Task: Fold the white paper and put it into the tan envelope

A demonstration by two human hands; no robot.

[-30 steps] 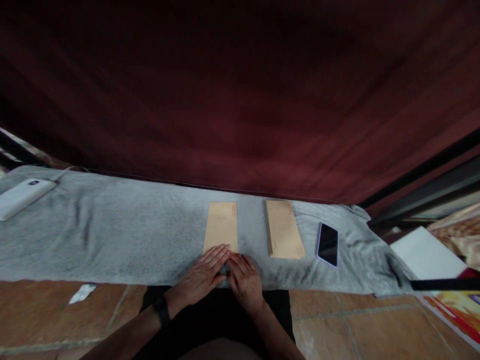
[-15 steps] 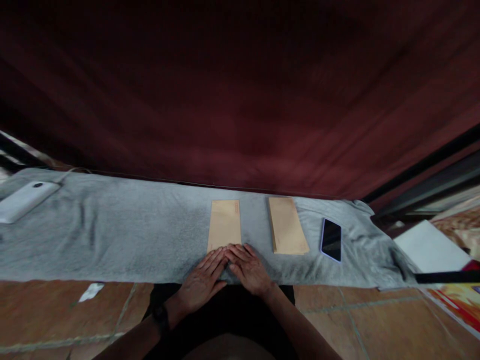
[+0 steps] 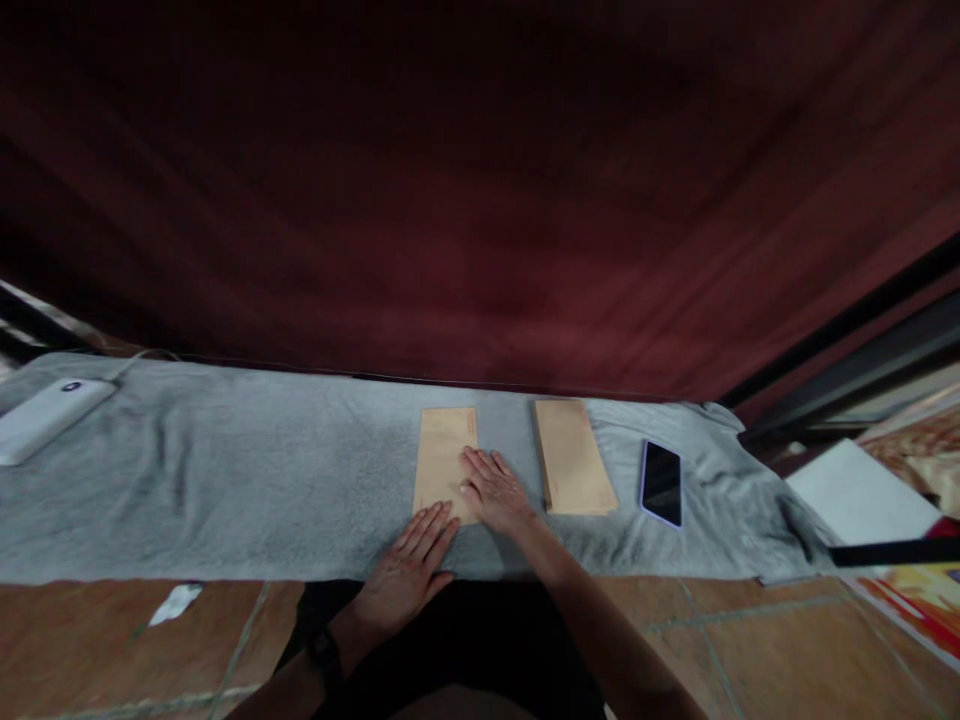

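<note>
A tan paper envelope (image 3: 444,455) lies flat on the grey cloth, its long sides pointing away from me. My left hand (image 3: 405,570) rests at its near edge, fingers stretched out, with the fingertips on the bottom left part. Higher up, my right hand (image 3: 495,492) lies flat over the right edge of the envelope, fingers extended and covering part of it. To the right sits a stack of similar tan envelopes (image 3: 574,460), slightly fanned and touched by neither hand.
A phone (image 3: 661,484) with a purple edge lies right of the stack. At the far left is a white device (image 3: 52,418) with a cable. The grey cloth (image 3: 262,470) covers a narrow surface against a dark red hanging (image 3: 465,250). A white board (image 3: 862,495) is at far right.
My right hand has moved up and apart from my left, onto the right side of the envelope. My left hand stays near the envelope's bottom edge. The view has tilted slightly.
</note>
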